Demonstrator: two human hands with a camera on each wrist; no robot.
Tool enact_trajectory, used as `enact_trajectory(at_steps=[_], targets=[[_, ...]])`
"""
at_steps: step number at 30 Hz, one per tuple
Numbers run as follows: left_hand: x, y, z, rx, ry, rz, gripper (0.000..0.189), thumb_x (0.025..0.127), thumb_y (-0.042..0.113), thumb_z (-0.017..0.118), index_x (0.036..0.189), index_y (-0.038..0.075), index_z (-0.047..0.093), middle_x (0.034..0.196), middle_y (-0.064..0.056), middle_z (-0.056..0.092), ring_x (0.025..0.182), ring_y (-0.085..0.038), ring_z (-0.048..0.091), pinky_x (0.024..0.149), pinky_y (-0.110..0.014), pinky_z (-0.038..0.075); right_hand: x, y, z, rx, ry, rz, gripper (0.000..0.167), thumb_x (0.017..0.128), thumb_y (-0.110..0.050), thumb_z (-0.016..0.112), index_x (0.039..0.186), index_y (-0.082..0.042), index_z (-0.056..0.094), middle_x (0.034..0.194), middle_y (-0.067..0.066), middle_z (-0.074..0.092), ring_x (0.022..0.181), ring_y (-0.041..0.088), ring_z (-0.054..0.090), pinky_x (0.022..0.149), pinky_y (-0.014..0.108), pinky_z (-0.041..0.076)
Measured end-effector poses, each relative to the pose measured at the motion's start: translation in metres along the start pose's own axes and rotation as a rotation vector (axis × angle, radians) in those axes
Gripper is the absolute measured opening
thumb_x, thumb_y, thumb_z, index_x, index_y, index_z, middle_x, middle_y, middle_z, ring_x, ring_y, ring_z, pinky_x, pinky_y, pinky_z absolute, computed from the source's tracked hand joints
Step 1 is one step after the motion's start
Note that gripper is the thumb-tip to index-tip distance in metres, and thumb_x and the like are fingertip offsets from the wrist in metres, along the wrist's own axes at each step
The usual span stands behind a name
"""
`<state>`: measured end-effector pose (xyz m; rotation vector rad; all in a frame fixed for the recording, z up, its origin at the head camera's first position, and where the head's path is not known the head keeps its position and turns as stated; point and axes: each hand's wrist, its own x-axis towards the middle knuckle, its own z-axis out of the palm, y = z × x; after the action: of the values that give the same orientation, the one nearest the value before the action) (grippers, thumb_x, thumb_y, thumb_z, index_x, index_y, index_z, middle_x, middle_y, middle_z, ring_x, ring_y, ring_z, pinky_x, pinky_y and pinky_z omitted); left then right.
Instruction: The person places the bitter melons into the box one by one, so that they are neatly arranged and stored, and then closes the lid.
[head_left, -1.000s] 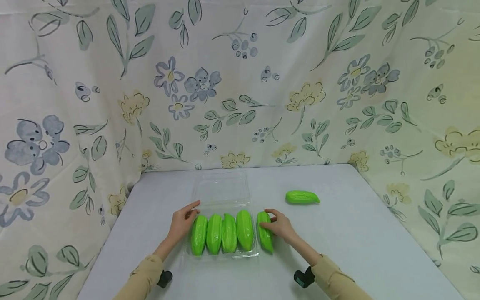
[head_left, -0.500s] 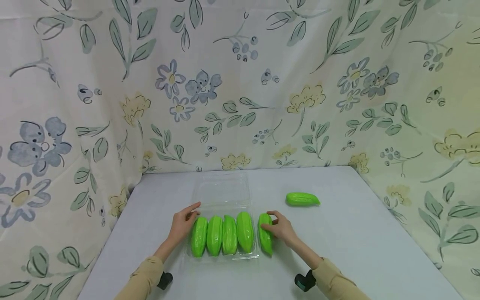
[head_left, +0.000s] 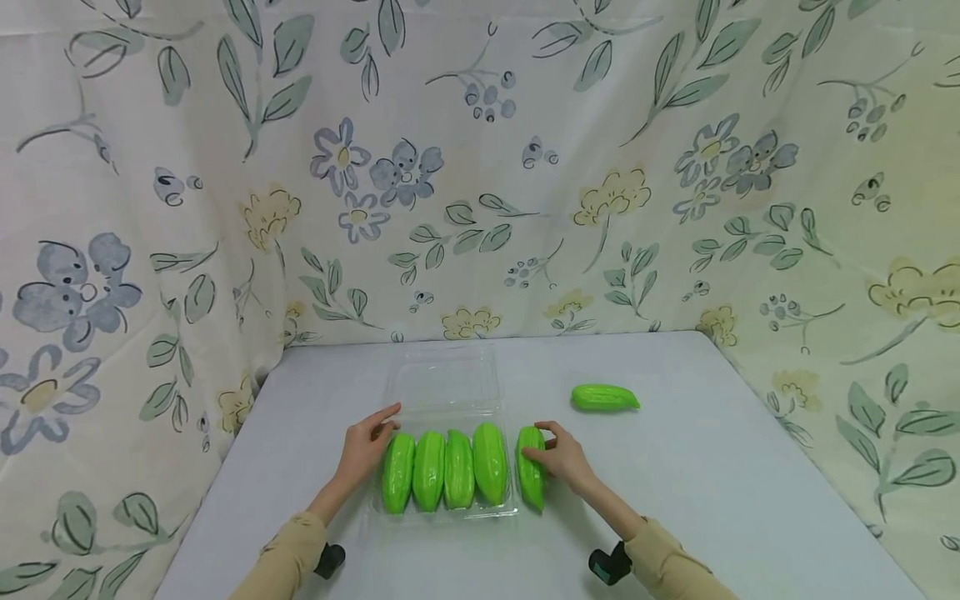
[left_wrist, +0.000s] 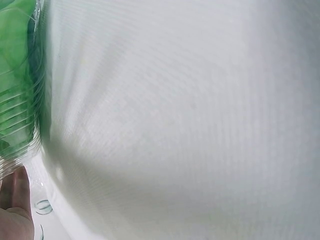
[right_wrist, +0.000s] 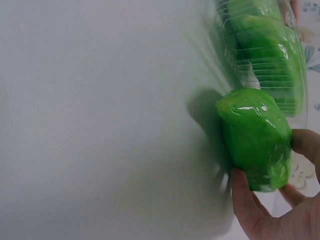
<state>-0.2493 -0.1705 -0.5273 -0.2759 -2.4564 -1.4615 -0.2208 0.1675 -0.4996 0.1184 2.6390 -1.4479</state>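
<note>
A clear plastic clamshell box (head_left: pixel 487 512) lies with its lid (head_left: pixel 442 375) folded back. Several bright green ridged gourds stand side by side in its base, among them the rightmost gourd (head_left: pixel 491 462). Just right of the box, my right hand (head_left: pixel 564 457) grips another gourd (head_left: pixel 529 475) between thumb and fingers. The right wrist view shows this gourd (right_wrist: pixel 257 140) end-on, its skin glossy and wrinkled, apart from the box wall. My left hand (head_left: pixel 363 446) touches the box's upper left side; straight fingers (left_wrist: pixel 21 187) lie against the ribbed wall in the left wrist view.
One more gourd (head_left: pixel 604 397) lies crosswise on the white table (head_left: pixel 675 467), to the back right. A floral cloth (head_left: pixel 480 167) hangs behind the table and at both sides. Black wrist devices sit by both forearms, such as the right device (head_left: pixel 610 563).
The gourd in my right hand has turned slightly, so its lower tip points less to the right. My left hand stays at the box. The head view has shifted a little.
</note>
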Motion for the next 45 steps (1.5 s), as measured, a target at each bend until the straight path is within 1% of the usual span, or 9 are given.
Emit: enact_trajectory(at_steps=[5,9,14,18,21,25,31,38,45], targets=[[0.001,0.001,-0.001,-0.006,-0.002,-0.001,0.033,0.092,-0.001,0.055,0.125,0.003,0.062,0.099,-0.021,0.071,0.080,-0.024,0.068,0.054,-0.018,0.041,0.001,0.001,0.001,-0.004,0.003,0.003,0.055,0.082,-0.019,0.073,0.130,-0.004,0.051,0.100,0.020,0.063,0.079,0.019,0.059,0.060,0.028,0.050],[0.001,0.000,-0.001,-0.006,-0.001,0.012,0.033,0.092,-0.002,0.056,0.124,0.003,0.062,0.099,-0.021,0.071,0.082,-0.027,0.069,0.055,-0.018,0.042,0.001,0.000,0.000,-0.006,-0.002,0.003,0.055,0.082,-0.020,0.073,0.130,-0.004,0.051,0.101,0.020,0.063,0.079,0.020,0.060,0.060,0.028,0.050],[0.001,-0.003,0.000,-0.010,-0.006,0.025,0.033,0.092,-0.002,0.056,0.125,0.001,0.061,0.100,-0.022,0.071,0.083,-0.026,0.069,0.053,-0.018,0.041,0.001,0.000,-0.002,0.014,-0.016,0.016,0.055,0.082,-0.019,0.073,0.130,-0.003,0.051,0.103,0.021,0.062,0.081,0.020,0.060,0.062,0.030,0.051],[0.001,-0.004,0.000,-0.015,-0.015,0.015,0.034,0.092,-0.002,0.055,0.125,0.001,0.061,0.102,-0.023,0.070,0.080,-0.020,0.068,0.051,-0.018,0.040,-0.001,0.000,-0.004,0.035,-0.024,0.028,0.055,0.081,-0.018,0.073,0.130,-0.003,0.051,0.105,0.021,0.062,0.082,0.020,0.060,0.063,0.033,0.053],[0.001,-0.004,0.001,-0.017,-0.015,0.015,0.034,0.092,-0.002,0.055,0.125,0.001,0.061,0.102,-0.023,0.070,0.080,-0.022,0.068,0.050,-0.018,0.040,-0.003,0.001,-0.005,0.045,-0.023,0.029,0.055,0.081,-0.017,0.074,0.129,-0.003,0.051,0.105,0.022,0.061,0.082,0.021,0.060,0.063,0.033,0.053],[0.000,-0.003,0.000,-0.016,-0.013,0.015,0.034,0.092,-0.002,0.055,0.125,0.003,0.061,0.102,-0.023,0.070,0.085,-0.029,0.069,0.051,-0.018,0.040,-0.006,0.001,-0.008,0.066,-0.015,0.053,0.056,0.080,-0.017,0.074,0.129,-0.003,0.051,0.107,0.023,0.060,0.084,0.022,0.061,0.064,0.032,0.054],[0.000,-0.002,0.000,-0.016,-0.015,-0.004,0.034,0.093,-0.001,0.055,0.126,0.004,0.061,0.104,-0.022,0.070,0.088,-0.031,0.068,0.053,-0.017,0.041,-0.008,-0.001,-0.012,0.087,0.003,0.072,0.056,0.080,-0.018,0.074,0.130,-0.004,0.051,0.111,0.024,0.058,0.087,0.025,0.062,0.065,0.033,0.056],[0.000,-0.001,-0.001,-0.013,-0.016,0.014,0.034,0.092,-0.002,0.055,0.126,0.002,0.061,0.104,-0.023,0.070,0.088,-0.033,0.069,0.053,-0.017,0.041,-0.011,-0.003,-0.016,0.108,0.021,0.055,0.055,0.081,-0.019,0.074,0.129,-0.006,0.051,0.110,0.022,0.058,0.085,0.022,0.061,0.064,0.033,0.056],[0.000,-0.002,-0.001,-0.005,-0.016,0.035,0.034,0.092,-0.002,0.055,0.125,0.001,0.061,0.102,-0.023,0.070,0.084,-0.030,0.069,0.051,-0.018,0.039,-0.012,-0.005,-0.022,0.130,0.035,0.025,0.055,0.081,-0.021,0.074,0.130,-0.006,0.052,0.110,0.022,0.058,0.088,0.023,0.061,0.063,0.033,0.055]])
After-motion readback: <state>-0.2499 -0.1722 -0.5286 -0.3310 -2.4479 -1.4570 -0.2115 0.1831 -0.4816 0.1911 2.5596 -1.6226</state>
